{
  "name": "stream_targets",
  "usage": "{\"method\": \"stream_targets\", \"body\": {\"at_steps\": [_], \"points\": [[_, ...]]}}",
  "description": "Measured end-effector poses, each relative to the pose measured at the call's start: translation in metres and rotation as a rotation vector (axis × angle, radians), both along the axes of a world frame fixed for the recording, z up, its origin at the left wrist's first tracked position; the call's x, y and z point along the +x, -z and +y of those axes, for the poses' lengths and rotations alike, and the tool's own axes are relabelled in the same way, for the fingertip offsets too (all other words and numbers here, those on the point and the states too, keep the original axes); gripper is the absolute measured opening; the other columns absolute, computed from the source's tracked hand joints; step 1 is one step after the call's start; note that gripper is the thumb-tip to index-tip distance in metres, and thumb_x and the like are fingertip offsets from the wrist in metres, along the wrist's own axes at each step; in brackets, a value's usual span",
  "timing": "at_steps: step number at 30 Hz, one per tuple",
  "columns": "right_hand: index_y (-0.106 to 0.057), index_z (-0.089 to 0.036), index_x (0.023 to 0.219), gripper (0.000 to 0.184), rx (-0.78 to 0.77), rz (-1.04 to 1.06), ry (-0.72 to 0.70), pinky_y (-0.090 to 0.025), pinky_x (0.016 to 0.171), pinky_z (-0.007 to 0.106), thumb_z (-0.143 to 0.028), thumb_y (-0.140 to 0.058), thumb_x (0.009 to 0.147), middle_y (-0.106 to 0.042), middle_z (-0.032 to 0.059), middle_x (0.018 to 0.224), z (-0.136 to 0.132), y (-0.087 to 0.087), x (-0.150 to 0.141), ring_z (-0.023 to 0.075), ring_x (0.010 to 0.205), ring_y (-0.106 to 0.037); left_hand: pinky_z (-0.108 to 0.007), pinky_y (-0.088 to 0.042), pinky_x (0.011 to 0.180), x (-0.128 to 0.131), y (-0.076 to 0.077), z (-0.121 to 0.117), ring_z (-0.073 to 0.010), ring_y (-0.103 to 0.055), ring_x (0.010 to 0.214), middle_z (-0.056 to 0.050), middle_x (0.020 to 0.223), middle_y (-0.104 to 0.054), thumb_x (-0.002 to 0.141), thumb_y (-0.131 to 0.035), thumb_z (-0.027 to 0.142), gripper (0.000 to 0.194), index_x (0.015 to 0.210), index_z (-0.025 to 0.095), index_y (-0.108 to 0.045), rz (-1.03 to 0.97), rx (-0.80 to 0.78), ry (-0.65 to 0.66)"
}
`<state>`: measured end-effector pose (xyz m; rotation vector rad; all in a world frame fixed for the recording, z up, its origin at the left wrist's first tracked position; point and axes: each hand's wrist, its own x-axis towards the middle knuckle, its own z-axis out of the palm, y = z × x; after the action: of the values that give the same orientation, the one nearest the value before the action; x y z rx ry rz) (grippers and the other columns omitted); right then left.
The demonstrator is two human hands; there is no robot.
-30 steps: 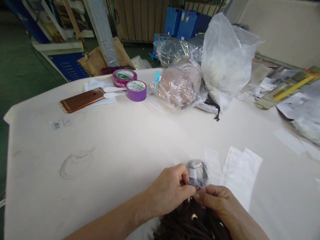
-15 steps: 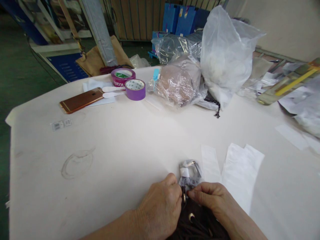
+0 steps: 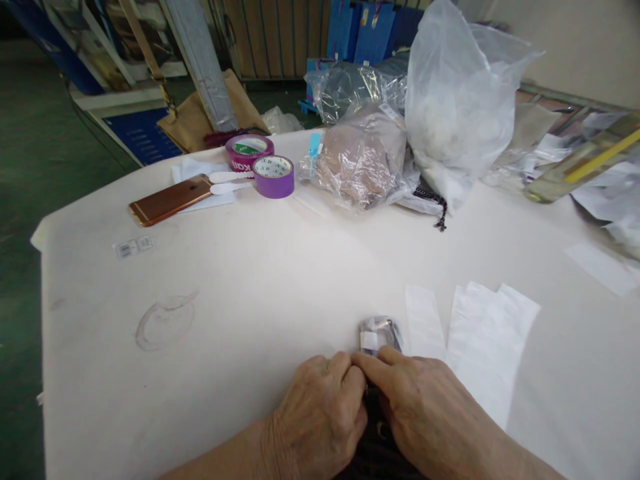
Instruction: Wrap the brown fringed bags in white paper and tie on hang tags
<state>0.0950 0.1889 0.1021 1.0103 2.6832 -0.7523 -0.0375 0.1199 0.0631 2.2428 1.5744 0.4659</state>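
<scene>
At bag (prob.), RH nearer LH.

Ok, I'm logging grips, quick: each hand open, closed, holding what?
Left hand: curled closed at the dark item; what it grips is hidden.
Right hand: bent over the dark item; its grip cannot be told.

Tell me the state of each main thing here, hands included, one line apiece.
Left hand, curled, grip hidden.
Right hand, bent against the left.
Dark item, mostly hidden by the hands.
Small packet, wrapped in plastic, partly covered.
Phone, lying back up.
Purple tape roll, lying flat.
Magenta tape roll, lying flat.
White bag, upright, bulging.
Brown bundle, wrapped in clear plastic.
</scene>
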Motion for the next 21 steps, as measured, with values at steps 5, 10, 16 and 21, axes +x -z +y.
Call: {"method": "stream_targets", "body": {"at_steps": [5,10,16,21], "points": [[-0.064,-0.022,0.081,0.033,-0.083,-0.132,-0.025,-0.041,0.061,0.028,0.001,-0.044,0.068,-0.069,0.0041,0.077,0.009,-0.004,0.002,0.0204,0.071,-0.065,-0.031,-0.033,0.052,-0.004,-0.004,0.001,-0.0207,-0.049,0.064,-0.006,0.068,-0.051,0.072,-0.039,-0.002,0.021,0.07,0.016,-0.049,0.18,0.035,0.028],[-0.062,-0.024,0.097,0.041,-0.06,-0.022,0.065,-0.042,0.059,0.027,0.0,-0.037,0.076,-0.069,0.0023,0.075,0.006,0.004,0.019,0.0188,0.069,-0.065,-0.027,-0.032,0.053,-0.024,-0.006,0.01,-0.0162,-0.048,0.057,-0.003,0.063,-0.05,0.075,-0.037,0.003,0.02,0.064,0.017,-0.046,0.096,-0.094,-0.197],[-0.062,-0.021,0.089,0.021,-0.022,0.196,0.177,-0.044,0.063,0.028,-0.018,-0.041,0.087,-0.063,0.0035,0.079,-0.004,0.002,0.014,0.0172,0.071,-0.06,-0.02,-0.03,0.051,-0.028,-0.013,0.016,-0.0096,-0.043,0.051,0.004,0.056,-0.045,0.077,-0.041,0.011,0.017,0.062,0.018,-0.048,-0.413,-0.174,-0.384],[-0.06,-0.019,0.075,0.018,-0.069,0.192,0.252,-0.042,0.062,0.027,-0.014,-0.045,0.084,-0.058,0.0027,0.077,-0.005,0.003,-0.002,0.0157,0.069,-0.057,-0.02,-0.03,0.051,-0.025,-0.019,0.016,-0.0092,-0.04,0.05,0.005,0.053,-0.044,0.074,-0.044,0.013,0.015,0.06,0.017,-0.05,-0.567,-0.183,-0.438]]}}
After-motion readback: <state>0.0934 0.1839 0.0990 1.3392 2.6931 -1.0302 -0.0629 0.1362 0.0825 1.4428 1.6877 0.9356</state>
